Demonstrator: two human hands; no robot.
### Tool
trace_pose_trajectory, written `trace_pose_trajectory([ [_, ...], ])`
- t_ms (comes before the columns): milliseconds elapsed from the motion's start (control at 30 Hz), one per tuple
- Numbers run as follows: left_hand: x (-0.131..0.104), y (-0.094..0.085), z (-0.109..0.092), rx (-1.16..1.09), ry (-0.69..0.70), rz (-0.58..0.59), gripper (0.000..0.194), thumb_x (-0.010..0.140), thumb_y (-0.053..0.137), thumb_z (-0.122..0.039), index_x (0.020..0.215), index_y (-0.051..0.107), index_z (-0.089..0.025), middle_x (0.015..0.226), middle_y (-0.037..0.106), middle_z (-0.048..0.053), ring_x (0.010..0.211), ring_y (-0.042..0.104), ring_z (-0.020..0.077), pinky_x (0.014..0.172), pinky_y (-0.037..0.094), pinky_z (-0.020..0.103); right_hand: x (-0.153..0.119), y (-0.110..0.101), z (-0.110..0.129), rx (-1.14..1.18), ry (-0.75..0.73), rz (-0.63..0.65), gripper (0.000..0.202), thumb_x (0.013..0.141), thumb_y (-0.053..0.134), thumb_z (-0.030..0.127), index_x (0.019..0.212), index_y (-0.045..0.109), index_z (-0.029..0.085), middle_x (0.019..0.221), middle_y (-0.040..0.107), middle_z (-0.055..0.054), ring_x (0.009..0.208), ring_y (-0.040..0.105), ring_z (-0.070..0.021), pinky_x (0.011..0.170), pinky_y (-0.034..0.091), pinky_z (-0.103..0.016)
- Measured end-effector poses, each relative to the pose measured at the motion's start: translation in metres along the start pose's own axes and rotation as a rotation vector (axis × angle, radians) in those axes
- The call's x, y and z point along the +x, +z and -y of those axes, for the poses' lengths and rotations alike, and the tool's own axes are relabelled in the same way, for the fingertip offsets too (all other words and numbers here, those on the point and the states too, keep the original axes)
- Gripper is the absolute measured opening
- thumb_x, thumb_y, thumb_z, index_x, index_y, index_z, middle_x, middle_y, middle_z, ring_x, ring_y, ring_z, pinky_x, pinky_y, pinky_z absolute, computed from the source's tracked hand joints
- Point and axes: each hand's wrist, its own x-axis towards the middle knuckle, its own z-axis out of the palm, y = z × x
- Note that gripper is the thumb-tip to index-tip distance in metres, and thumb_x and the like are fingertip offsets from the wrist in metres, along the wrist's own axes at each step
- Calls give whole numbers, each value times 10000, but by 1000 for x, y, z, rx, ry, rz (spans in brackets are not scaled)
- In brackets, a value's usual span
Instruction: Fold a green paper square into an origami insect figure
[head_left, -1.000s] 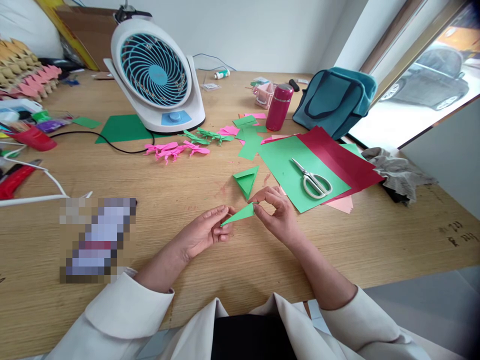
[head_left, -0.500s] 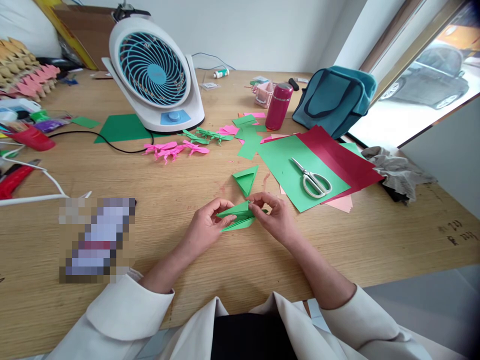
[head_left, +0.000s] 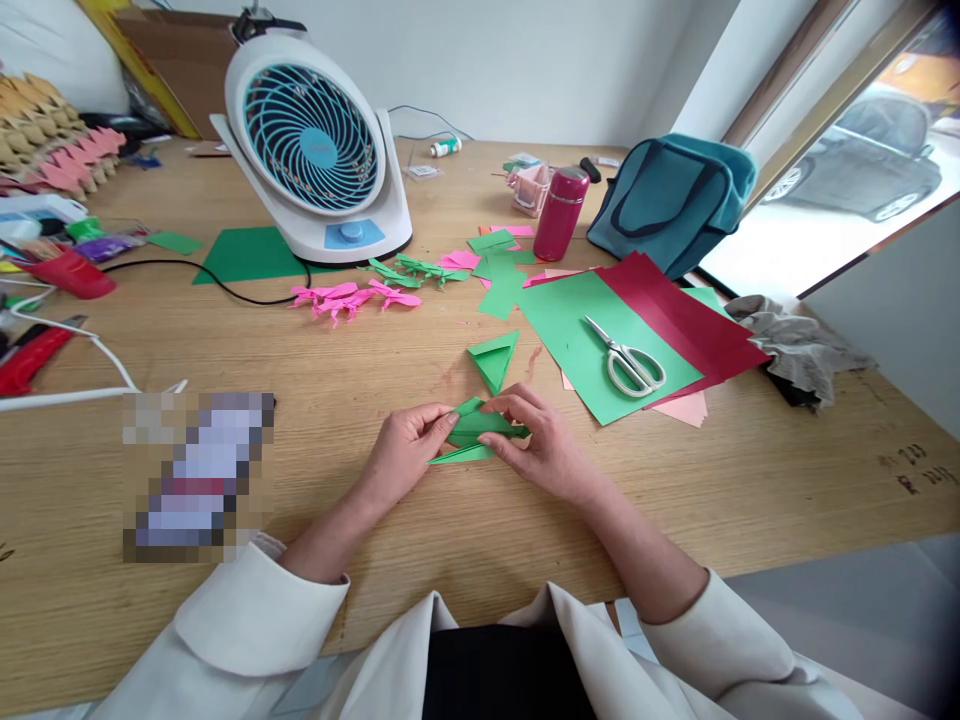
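A folded piece of green paper (head_left: 471, 424) is held just above the table in front of me. My left hand (head_left: 409, 446) pinches its left end between thumb and fingers. My right hand (head_left: 541, 446) has its index finger curled at the upper edge and its thumb on the lower part, gripping the right side. Partly hidden under the hands, a pointed green flap (head_left: 461, 455) sticks out below. Just beyond the hands lies a separate folded green paper triangle (head_left: 495, 360), touched by neither hand.
Scissors (head_left: 628, 362) rest on green and red sheets (head_left: 559, 330) to the right. Farther back are pink and green folded paper figures (head_left: 352, 300), a fan (head_left: 315, 150), a red flask (head_left: 560, 215) and a teal bag (head_left: 667, 205). A blurred-out object (head_left: 202, 475) lies at left.
The green paper has been turned, so a flatter face shows. My right hand's fingers have spread across it, and my left thumb has shifted up to its left edge.
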Motion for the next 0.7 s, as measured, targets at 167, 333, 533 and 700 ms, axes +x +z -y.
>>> trace_pose_trajectory([
  [167, 1, 2, 0, -229, -119, 36, 439, 798, 691, -588, 792, 668, -149, 725, 596, -15, 654, 570, 126, 581, 503, 223, 0, 1, -1, 21, 7, 9, 236, 919, 683, 305, 1132, 638, 214, 1053, 612, -69, 941, 624, -185, 815, 533, -321],
  [333, -3, 4, -5, -338, -177, 52, 462, 766, 733, -598, 898, 697, -156, 790, 604, -2, 711, 586, 148, 565, 580, 268, -1, 2, -4, 18, -11, -26, 242, 919, 682, 285, 1150, 647, 222, 1073, 604, -72, 998, 628, -193, 867, 541, -332],
  [533, -5, 8, -7, -309, -108, 152, 478, 793, 750, -483, 1152, 669, -178, 1031, 682, 51, 890, 633, 187, 626, 594, 257, -1, 5, -6, -55, -5, -79, 121, 940, 638, 279, 1045, 662, 224, 1006, 616, -66, 943, 630, -184, 809, 541, -318],
  [700, -4, 9, -7, -157, -41, 54, 426, 779, 749, -321, 1162, 659, -156, 1048, 708, 62, 887, 638, 180, 691, 540, 247, 0, 7, -7, 70, 78, -117, 224, 901, 676, 310, 1096, 607, 223, 1010, 646, -57, 835, 610, -161, 751, 524, -304],
])
